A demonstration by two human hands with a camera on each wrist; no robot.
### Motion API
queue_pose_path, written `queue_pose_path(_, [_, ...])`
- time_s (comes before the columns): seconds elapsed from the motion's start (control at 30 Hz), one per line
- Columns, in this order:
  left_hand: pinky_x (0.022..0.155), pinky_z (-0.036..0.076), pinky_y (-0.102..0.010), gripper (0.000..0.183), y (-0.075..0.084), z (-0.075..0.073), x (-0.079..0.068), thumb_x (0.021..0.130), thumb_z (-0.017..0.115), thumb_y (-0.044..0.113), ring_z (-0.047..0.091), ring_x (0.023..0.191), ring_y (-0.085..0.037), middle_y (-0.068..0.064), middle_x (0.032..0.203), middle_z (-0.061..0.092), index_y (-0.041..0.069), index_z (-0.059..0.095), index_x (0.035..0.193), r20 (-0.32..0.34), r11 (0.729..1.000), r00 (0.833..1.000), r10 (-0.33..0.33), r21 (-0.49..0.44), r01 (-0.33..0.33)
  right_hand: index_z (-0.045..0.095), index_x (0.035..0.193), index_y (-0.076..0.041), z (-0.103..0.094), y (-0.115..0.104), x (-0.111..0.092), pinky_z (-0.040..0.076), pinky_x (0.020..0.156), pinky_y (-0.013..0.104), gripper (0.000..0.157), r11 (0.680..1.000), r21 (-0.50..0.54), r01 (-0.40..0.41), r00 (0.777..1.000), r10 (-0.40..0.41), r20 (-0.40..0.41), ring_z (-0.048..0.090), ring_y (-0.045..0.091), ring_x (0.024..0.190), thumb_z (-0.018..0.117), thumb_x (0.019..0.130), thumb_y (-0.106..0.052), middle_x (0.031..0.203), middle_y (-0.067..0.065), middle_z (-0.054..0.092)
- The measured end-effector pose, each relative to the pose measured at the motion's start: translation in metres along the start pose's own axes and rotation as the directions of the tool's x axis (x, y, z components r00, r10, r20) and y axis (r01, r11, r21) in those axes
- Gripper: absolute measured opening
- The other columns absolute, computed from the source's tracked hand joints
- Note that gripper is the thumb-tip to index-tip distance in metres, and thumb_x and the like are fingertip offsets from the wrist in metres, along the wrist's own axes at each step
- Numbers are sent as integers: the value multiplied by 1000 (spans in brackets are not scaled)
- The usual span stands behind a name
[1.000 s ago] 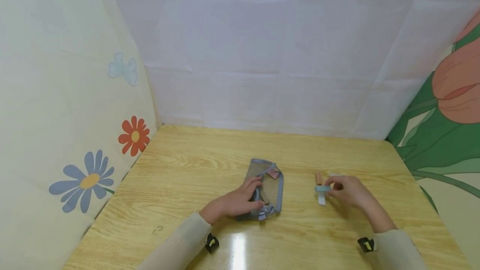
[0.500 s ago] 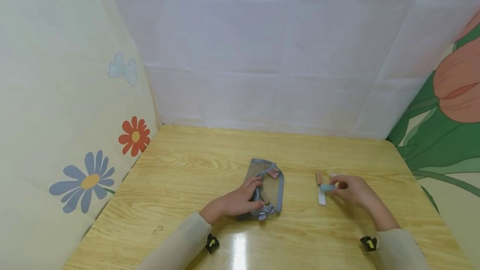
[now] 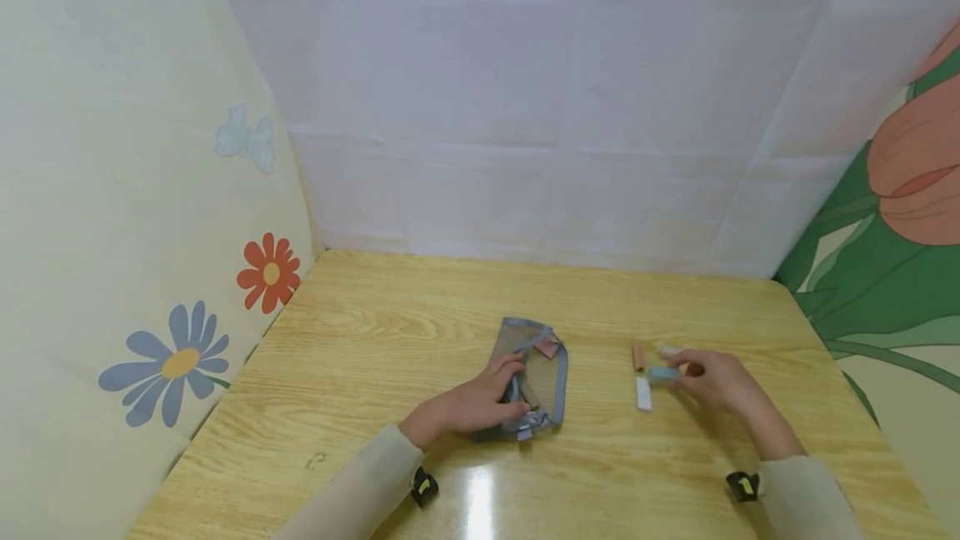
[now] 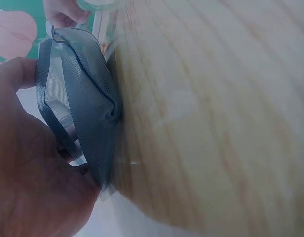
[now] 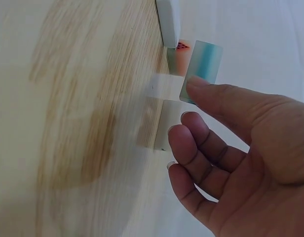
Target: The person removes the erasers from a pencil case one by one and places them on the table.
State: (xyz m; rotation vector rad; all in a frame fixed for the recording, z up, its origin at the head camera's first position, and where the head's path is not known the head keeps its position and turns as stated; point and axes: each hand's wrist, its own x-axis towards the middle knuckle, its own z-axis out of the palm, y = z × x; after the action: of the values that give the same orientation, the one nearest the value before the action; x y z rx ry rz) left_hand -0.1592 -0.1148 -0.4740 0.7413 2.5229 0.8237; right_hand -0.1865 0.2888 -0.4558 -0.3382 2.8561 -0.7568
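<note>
My left hand [image 3: 472,402] grips a grey-blue mesh zip pouch [image 3: 557,382] lying on the table, thumb on one side and fingers on the other. Something pinkish and a dark strip show through its mesh. Over to the right, my right hand [image 3: 708,380] pinches a small teal-and-white block [image 5: 204,64] by one end; its lower fingers are loosely bent in the right wrist view. Just left of that block lie an orange block [image 3: 638,356] and a white block [image 3: 643,395], end to end. Behind the fingers a pale block [image 3: 670,351] is partly hidden.
The wood-grain table [image 3: 375,340] spans the space beneath both hands. A white cloth [image 3: 465,148] hangs at the back, and flower-printed cloths [image 3: 180,215] stand at the sides. Each wrist wears a black strap [image 3: 423,487].
The right hand has drawn the teal block rightward, off the spot across the orange and white blocks, so both now show fully. The left hand and pouch stay put.
</note>
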Motion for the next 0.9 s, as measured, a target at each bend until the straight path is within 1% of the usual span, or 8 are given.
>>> queue_pose_path(0.23, [119, 32, -45, 77, -1, 1, 1, 98, 48, 55, 24, 151, -28, -6, 168, 12, 9, 30, 156, 0, 1000, 1000, 4, 14, -4, 73, 111, -8, -2, 4, 1, 44, 64, 34, 23, 999, -3, -38, 999, 38, -4, 54, 20, 75, 73, 91, -20, 89, 7, 66])
queue_pose_path(0.53, [119, 31, -45, 76, -2, 1, 1, 98, 48, 54, 23, 152, -28, -7, 168, 12, 9, 29, 157, 3, 1000, 1000, 5, 13, -6, 72, 110, -6, -2, 14, 1, 45, 64, 34, 24, 999, 3, -40, 999, 40, -1, 56, 20, 76, 74, 90, -19, 90, 9, 67])
queue_pose_path(0.9, [118, 33, -45, 77, -1, 1, 0, 99, 47, 55, 24, 151, -28, -8, 168, 12, 9, 28, 157, 8, 1000, 1000, -5, 3, 5, 72, 110, -5, -2, 16, 2, 46, 64, 34, 24, 999, 11, -49, 999, 49, -6, 56, 21, 77, 74, 90, -18, 90, 10, 66])
